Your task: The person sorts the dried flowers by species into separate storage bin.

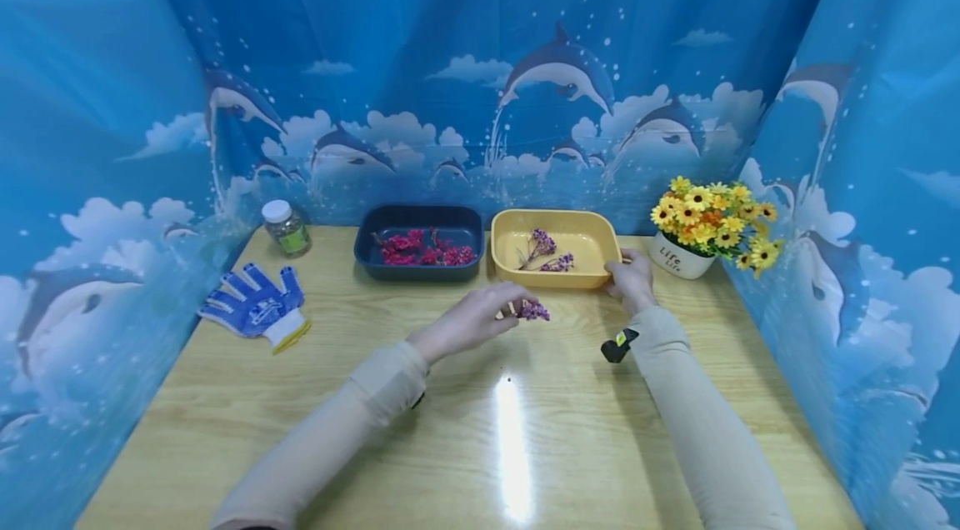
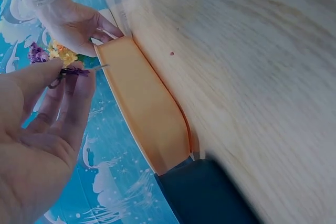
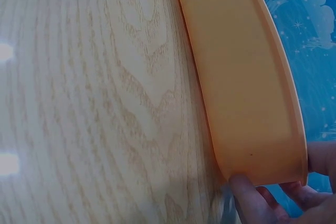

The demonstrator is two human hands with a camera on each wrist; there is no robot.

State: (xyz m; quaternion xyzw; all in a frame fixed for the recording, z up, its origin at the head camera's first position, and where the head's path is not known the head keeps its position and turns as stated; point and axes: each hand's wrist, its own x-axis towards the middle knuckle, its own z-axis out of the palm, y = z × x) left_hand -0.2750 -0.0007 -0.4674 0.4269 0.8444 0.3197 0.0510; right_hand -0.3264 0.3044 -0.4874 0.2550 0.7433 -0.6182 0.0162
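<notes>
In the head view my left hand [image 1: 480, 315] pinches a small sprig of purple flowers [image 1: 534, 311] between thumb and fingers, in front of the yellow tray [image 1: 553, 280]. The left wrist view shows the sprig's thin stem [image 2: 101, 67] sticking out past the fingertips. My right hand [image 1: 632, 277] grips the tray's right end, with thumb on the outer wall and fingers at the rim, as the right wrist view shows. Inside the yellow tray lie purple flower sprigs [image 1: 543, 244]. Left of it, a dark blue tray [image 1: 420, 272] holds pinkish-red flower sprigs [image 1: 457, 255].
A white pot [image 1: 678, 257] of yellow artificial flowers [image 1: 712, 217] stands right of the yellow tray. At the left are a jar [image 1: 287, 228] with a white lid and a blue-and-white glove [image 1: 262, 303]. A dolphin-print curtain [image 1: 420, 80] surrounds the wooden table [image 1: 570, 438].
</notes>
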